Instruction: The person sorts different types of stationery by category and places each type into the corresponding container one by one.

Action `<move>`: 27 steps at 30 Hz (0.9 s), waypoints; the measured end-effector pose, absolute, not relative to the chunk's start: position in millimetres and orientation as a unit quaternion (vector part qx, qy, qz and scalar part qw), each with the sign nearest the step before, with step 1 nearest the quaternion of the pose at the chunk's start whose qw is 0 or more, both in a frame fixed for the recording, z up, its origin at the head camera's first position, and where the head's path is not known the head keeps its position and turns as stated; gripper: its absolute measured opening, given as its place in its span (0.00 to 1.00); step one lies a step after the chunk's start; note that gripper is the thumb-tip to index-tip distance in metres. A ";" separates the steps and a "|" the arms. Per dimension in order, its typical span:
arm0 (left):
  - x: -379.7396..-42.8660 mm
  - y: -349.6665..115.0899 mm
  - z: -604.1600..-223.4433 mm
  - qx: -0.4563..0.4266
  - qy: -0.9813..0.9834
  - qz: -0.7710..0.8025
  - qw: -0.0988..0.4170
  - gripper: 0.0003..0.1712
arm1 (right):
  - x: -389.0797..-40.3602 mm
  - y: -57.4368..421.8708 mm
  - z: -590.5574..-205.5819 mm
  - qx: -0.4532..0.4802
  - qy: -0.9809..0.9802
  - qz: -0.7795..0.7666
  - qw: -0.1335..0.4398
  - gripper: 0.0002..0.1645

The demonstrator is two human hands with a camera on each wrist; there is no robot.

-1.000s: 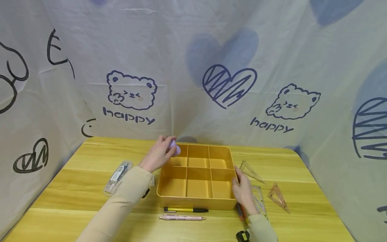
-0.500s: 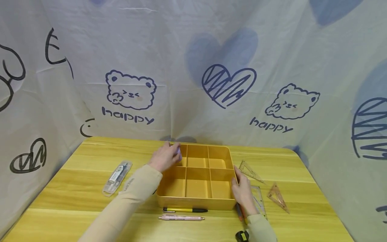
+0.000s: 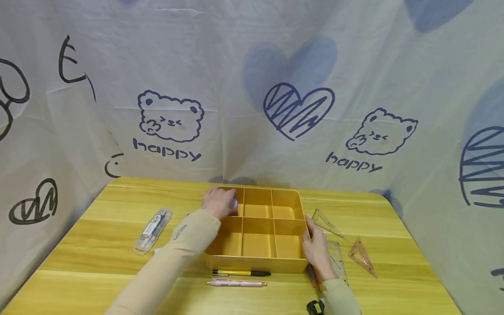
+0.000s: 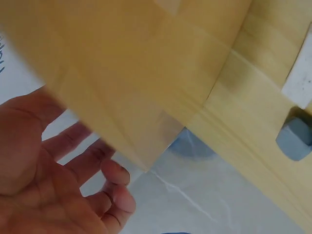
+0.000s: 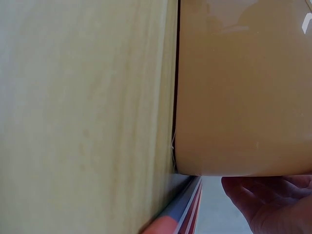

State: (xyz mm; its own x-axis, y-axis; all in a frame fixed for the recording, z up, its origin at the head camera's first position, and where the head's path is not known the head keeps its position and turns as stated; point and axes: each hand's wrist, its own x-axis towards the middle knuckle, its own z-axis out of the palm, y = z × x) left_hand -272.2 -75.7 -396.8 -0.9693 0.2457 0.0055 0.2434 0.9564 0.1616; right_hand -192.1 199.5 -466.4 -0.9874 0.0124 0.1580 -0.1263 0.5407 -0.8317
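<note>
In the head view, a yellow-orange storage box (image 3: 257,265) with several compartments stands on the wooden table. My left hand (image 3: 217,202) reaches over its left rim into the back left compartment, holding a small light-purple object (image 3: 235,204) mostly covered by the fingers. From the left wrist, the left hand (image 4: 58,180) shows at the box wall (image 4: 122,73), some curled fingers outside it; the purple object is hidden there. My right hand (image 3: 316,251) grips the box's right side, thumb at the rim. The right wrist view shows that hand (image 5: 278,200) beyond the box wall (image 5: 243,87).
A yellow-black pen (image 3: 242,273) and a pink pen (image 3: 236,283) lie before the box. Leftward is a clear plastic case (image 3: 152,232). To the right are two set squares (image 3: 362,258), a clear ruler (image 3: 339,266) and a black tape measure (image 3: 316,307).
My left hand has moved right and down from above the box's back left corner, bringing the purple object into that compartment. My right hand and the box have stayed in place.
</note>
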 end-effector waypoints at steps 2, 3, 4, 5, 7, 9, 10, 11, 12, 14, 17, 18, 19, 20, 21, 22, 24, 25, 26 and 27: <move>-272.3 -75.5 -398.1 0.120 0.990 0.079 0.008 0.28 | -192.3 199.5 -466.7 0.033 -0.874 0.479 0.071 0.31; -272.4 -75.7 -398.7 0.119 0.990 0.078 0.008 0.28 | -192.4 199.4 -466.8 0.031 -0.873 0.482 0.067 0.31; -272.5 -75.7 -399.7 0.118 0.990 0.076 0.006 0.26 | -192.2 199.3 -466.8 0.031 -0.873 0.482 0.066 0.31; -272.9 -75.9 -400.8 0.117 0.990 0.074 0.003 0.24 | -192.0 199.2 -466.8 0.031 -0.873 0.482 0.065 0.31; -273.7 -76.1 -402.8 0.117 0.990 0.073 -0.001 0.21 | -191.8 199.2 -466.9 0.031 -0.873 0.482 0.065 0.31; -274.8 -76.5 -404.9 0.115 0.991 0.070 -0.003 0.19 | -191.6 199.1 -466.7 0.031 -0.873 0.482 0.064 0.31; -275.3 -76.6 -405.9 0.114 0.991 0.070 -0.005 0.18 | -191.6 199.1 -466.7 0.031 -0.873 0.482 0.064 0.31; -275.9 -76.9 -406.7 0.113 0.991 0.069 -0.004 0.17 | -191.6 199.1 -466.7 0.031 -0.873 0.482 0.063 0.31; -276.2 -76.9 -407.2 0.112 0.991 0.069 -0.004 0.17 | -191.7 199.1 -466.9 0.031 -0.873 0.482 0.063 0.31; -276.5 -77.2 -408.2 0.111 0.992 0.065 -0.005 0.15 | -191.5 198.9 -466.8 0.029 -0.874 0.482 0.063 0.31; -276.8 -77.1 -408.3 0.110 0.992 0.063 -0.004 0.15 | -191.3 198.5 -466.4 0.028 -0.873 0.483 0.063 0.31; -276.9 -76.9 -408.1 0.109 0.992 0.062 -0.005 0.14 | -191.3 198.5 -466.4 0.028 -0.873 0.483 0.063 0.31; -277.2 -76.7 -408.1 0.109 0.992 0.061 -0.005 0.13 | -191.2 198.4 -466.1 0.029 -0.872 0.485 0.064 0.31; -277.3 -76.5 -408.1 0.108 0.992 0.062 -0.004 0.13 | -191.1 198.4 -465.9 0.030 -0.872 0.485 0.066 0.31; -277.5 -76.2 -408.0 0.107 0.992 0.063 -0.003 0.13 | -191.1 198.5 -465.8 0.031 -0.872 0.485 0.068 0.31; -277.7 -76.1 -408.1 0.106 0.992 0.063 -0.003 0.12 | -191.0 198.5 -465.8 0.033 -0.871 0.484 0.071 0.31; -277.8 -76.3 -408.5 0.106 0.992 0.063 -0.005 0.10 | -190.6 198.2 -465.6 0.036 -0.871 0.484 0.075 0.31; -277.7 -76.6 -408.9 0.105 0.992 0.064 -0.007 0.11 | -190.4 197.9 -465.4 0.035 -0.871 0.483 0.076 0.31; -277.5 -76.9 -409.1 0.105 0.992 0.066 -0.009 0.12 | -190.5 197.9 -465.6 0.034 -0.871 0.484 0.076 0.31; -277.3 -77.2 -409.3 0.104 0.992 0.069 -0.010 0.12 | -190.7 197.6 -465.5 0.033 -0.871 0.485 0.075 0.31</move>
